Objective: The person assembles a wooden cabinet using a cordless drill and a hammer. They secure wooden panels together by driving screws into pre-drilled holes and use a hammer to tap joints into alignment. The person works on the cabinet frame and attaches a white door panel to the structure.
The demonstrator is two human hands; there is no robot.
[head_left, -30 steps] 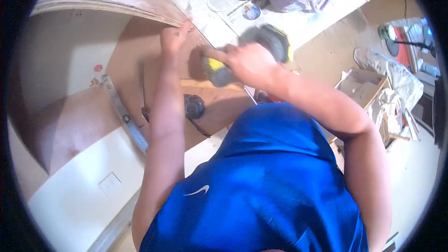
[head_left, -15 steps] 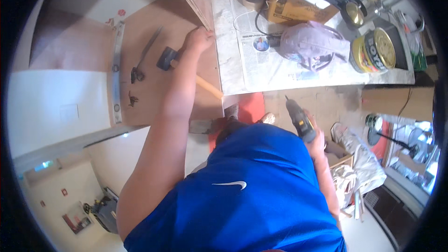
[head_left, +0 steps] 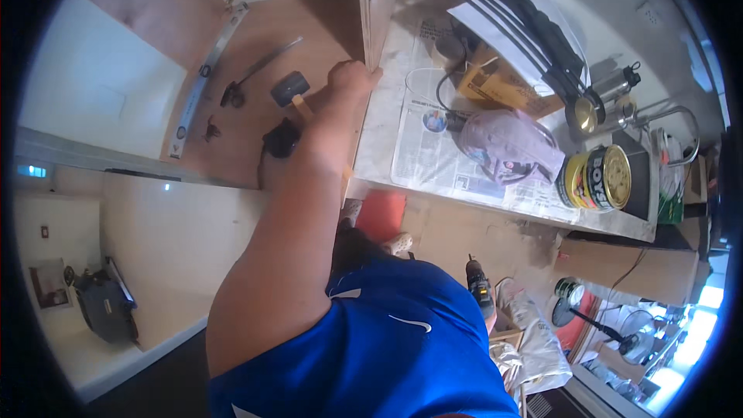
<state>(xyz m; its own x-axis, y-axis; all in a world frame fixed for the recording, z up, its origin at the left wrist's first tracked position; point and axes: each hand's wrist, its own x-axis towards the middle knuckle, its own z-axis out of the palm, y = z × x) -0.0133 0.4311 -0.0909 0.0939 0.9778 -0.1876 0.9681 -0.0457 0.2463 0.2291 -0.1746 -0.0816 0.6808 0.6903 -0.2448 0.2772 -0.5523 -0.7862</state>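
My left hand [head_left: 354, 79] is closed around the lower end of an upright wooden panel [head_left: 369, 19], its fingers partly turned out of view. Beside that forearm lies a mallet with a black head [head_left: 289, 88]; the arm covers most of its wooden handle. A black object [head_left: 282, 139], too dark to make out, shows at the forearm's left. Low at my right side, my right hand [head_left: 491, 317] grips a power drill [head_left: 479, 282] with its bit pointing away from me. Only a little of that hand shows past my blue shirt.
On the cabinet board lie a bar clamp [head_left: 259, 71] and a long spirit level [head_left: 204, 77]. The newspaper-covered counter [head_left: 410, 162] bears a lilac cloth bag [head_left: 511, 147], a yellow can [head_left: 607, 178], a cardboard box [head_left: 495, 85] and black-handled ladles [head_left: 534, 46]. A standing fan [head_left: 635, 337] is at right.
My view has shifted, and the drill now sits lower beside my body, more of my right hand hidden. My left hand stays at the panel. The black object beside the forearm has come into sight.
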